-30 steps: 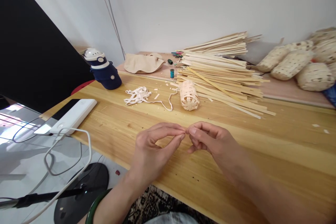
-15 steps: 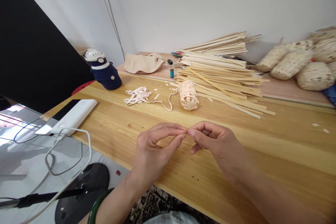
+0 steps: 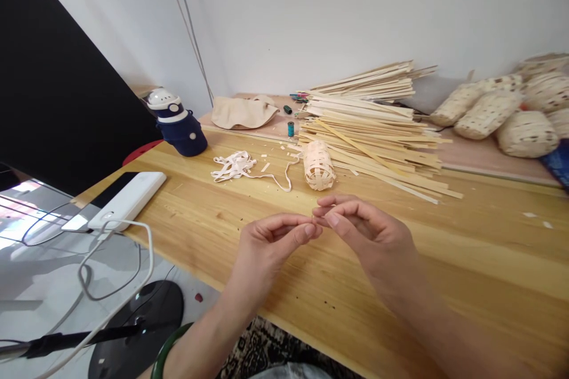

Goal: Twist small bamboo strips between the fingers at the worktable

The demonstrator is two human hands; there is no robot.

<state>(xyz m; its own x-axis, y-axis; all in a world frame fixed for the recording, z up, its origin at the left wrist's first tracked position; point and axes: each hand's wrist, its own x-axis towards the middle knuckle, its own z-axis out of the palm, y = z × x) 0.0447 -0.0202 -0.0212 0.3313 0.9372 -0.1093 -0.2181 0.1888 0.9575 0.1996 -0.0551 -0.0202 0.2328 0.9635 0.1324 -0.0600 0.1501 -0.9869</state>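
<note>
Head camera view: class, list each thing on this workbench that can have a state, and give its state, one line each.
Left hand, pinched, fingertips meeting the right hand's
Right hand, pinched; anything held is too small to see
Small woven basket, open-weave, lying on its side
Bamboo strips, loose in a fanned pile
Cream strip, loosely tangled, one end trailing toward the basket
Navy flask, upright, white lid on
White power bank, lying flat, cable attached

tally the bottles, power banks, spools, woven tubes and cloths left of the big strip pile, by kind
insulated bottle in navy cover: 1
white power bank: 1
spools, one teal, one dark green: 2
woven strip cylinder: 1
beige cloth: 1
total: 6
</note>
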